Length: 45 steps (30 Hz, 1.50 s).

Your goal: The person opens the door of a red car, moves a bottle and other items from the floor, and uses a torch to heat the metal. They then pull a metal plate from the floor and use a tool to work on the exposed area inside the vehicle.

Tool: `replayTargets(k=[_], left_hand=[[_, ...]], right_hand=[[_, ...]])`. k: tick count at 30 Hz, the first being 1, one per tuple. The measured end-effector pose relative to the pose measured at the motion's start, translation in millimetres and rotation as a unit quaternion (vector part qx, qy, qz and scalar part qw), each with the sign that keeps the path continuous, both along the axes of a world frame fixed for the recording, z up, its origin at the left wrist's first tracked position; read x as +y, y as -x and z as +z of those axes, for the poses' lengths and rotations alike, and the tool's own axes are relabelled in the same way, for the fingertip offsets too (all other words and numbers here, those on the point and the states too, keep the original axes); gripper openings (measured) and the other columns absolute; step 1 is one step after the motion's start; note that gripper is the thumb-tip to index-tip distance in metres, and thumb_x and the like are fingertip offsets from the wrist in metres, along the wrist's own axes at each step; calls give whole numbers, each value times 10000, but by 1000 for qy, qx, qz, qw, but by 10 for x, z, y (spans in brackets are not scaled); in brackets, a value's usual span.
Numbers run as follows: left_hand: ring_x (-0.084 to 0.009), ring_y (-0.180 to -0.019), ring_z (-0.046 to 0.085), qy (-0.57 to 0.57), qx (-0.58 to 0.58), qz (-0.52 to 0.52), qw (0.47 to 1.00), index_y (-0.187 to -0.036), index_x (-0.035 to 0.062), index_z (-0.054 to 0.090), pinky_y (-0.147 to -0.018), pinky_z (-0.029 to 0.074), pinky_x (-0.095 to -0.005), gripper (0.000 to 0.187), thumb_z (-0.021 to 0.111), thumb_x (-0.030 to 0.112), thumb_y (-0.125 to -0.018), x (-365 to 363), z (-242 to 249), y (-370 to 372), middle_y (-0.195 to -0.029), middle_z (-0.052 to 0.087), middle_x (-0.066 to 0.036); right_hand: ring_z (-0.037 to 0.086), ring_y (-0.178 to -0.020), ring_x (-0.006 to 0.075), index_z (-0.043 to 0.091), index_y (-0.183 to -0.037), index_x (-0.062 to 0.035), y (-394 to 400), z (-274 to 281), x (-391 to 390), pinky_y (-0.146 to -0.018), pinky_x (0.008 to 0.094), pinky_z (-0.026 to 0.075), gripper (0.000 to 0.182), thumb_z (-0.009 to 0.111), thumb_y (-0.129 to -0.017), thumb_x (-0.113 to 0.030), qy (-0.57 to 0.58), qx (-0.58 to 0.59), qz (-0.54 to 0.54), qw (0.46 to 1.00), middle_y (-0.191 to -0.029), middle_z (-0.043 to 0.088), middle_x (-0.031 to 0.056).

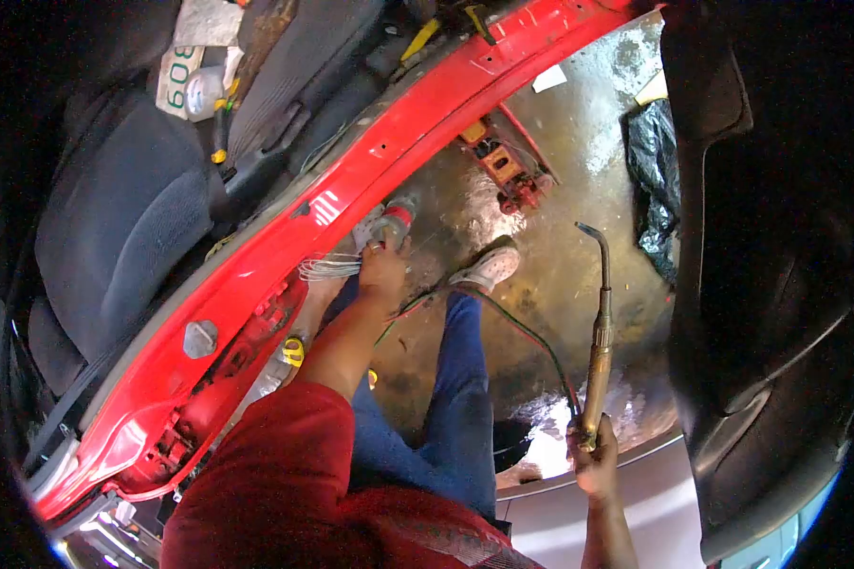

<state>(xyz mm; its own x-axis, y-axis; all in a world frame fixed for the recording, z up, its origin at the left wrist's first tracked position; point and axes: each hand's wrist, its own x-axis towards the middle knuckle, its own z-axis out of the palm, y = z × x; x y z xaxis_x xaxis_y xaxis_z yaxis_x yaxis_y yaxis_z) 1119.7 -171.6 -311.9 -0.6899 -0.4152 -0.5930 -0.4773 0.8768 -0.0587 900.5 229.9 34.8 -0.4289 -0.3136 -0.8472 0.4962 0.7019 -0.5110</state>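
Head view | left hand (382,272) gripping wires (327,267), left of centre | right hand (595,457) gripping torch (599,356), right of centre | hose (533,336) at torch's base | red frame (408,123), diagonal, left | jack (505,169) on floor (550,270), upper centre

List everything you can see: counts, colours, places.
Torch: 1, brassy, right of centre
Hoses: 2, red and green, by torch
Wire bundle: 1, silver, left of centre
Jack-like tool: 1, red and yellow, top centre
Plastic sheet: 1, black, upper right
Car frame: 1, red, left
Seat: 1, dark grey, upper left
Door: 1, black, far right
Numbered plate: 1, white and green, top left
Bottle: 1, clear, beside plate
Floor: 1, brown, centre
Smaller items: unclear
Clogs: at least 1, pale, centre
Jeans: 1 pair, blue, lower centre
Shirt: 1, red, bottom
Left hand: 1, bare, holding wire bundle
Right hand: 1, bare, holding torch
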Motion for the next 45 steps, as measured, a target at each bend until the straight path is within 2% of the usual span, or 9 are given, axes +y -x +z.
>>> replayTargets(k=[4, 11, 15, 18, 21, 23, 30, 37, 45], left_hand=[[-432, -1206, 673, -60, -18, 172, 983, -1485, 188, 683, -965, 599, -508, 473, 570, 109, -1032, 41, -164, -43, -1491, 590, -289], [-407, -976, 775, -138, -118, -15, 983, -1289, -16, 715, -820, 649, -497, 353, 639, 120, -971, 94, -392, -8, -1188, 758, -247], [-419, -986, 781, -182, 10, -79, 980, -1202, -59, 719, -825, 649, -528, 322, 619, 97, -939, 110, 889, 544, -1171, 743, -279], [-431, -1015, 776, -194, 10, -34, 980, -1223, -53, 710, -835, 646, -535, 336, 631, 96, -933, 89, 1805, 922, -1205, 714, -301], [-471, -1018, 760, -242, 22, 51, 969, -1292, -22, 703, -861, 635, -558, 400, 667, 89, -909, 42, 2838, 1296, -1235, 692, -303], [-489, -1040, 747, -186, 98, -37, 977, -1349, 43, 710, -892, 623, -571, 456, 678, 70, -895, -21, 3338, 1420, -1235, 695, -291], [-482, -1000, 716, -169, 294, 34, 940, -1286, 42, 738, -899, 590, -553, 323, 694, 181, -997, -795, 4465, 2146, -1105, 715, -276], [-501, -1055, 738, -142, 352, 155, 912, -1178, 3, 784, -935, 580, -568, 276, 687, 195, -1005, -2148, 4638, 3516, -1058, 766, -318], [-534, -1148, 721, -71, 370, 282, 883, -1143, -93, 768, -978, 568, -567, 436, 742, 298, -952, -3774, 3696, 4564, -1095, 753, -373]], right_hand=[[603, -804, 79, 598, -1254, -59, -54, -108, -3, -646, 246, 523, 286, 681, -982, -25, -7, -13, -51, 999, -1029, 670, 7], [626, -864, 96, 604, -1252, -61, -275, -312, 299, -713, 255, 537, 301, 610, -977, 61, -26, -29, -94, 995, -1036, 677, 17], [652, -866, 97, 626, -1246, -84, -394, -350, 601, -668, 241, 542, 264, 718, -1005, -26, -30, -32, -106, 993, -1052, 687, 8], [666, -853, 104, 617, -1215, -79, -503, -567, 934, -642, 246, 534, 268, 759, -989, -58, 24, -85, -279, 956, -1021, 674, 8], [656, -770, 111, 608, -1199, -72, -448, -622, 1021, -593, 269, 528, 311, 808, -961, -68, 33, 81, -93, 992, -990, 675, 27], [640, -699, 118, 595, -1230, -71, -374, -590, 987, -559, 289, 524, 382, 832, -931, -46, -39, 161, 25, 986, -948, 687, 42], [638, -679, 124, 597, -1228, -53, -217, -389, 698, -547, 307, 526, 365, 827, -945, -60, -101, 56, -84, 990, -900, 695, 43], [640, -676, 144, 622, -1279, -37, -355, -79, 559, -572, 322, 552, 379, 807, -949, -46, -194, 61, -47, 978, -976, 746, 67], [765, -796, 287, 663, -1205, -24, 152, 527, -273, -651, 443, 590, 324, 798, -941, -157, -239, 72, -34, 968, -968, 774, 209]])
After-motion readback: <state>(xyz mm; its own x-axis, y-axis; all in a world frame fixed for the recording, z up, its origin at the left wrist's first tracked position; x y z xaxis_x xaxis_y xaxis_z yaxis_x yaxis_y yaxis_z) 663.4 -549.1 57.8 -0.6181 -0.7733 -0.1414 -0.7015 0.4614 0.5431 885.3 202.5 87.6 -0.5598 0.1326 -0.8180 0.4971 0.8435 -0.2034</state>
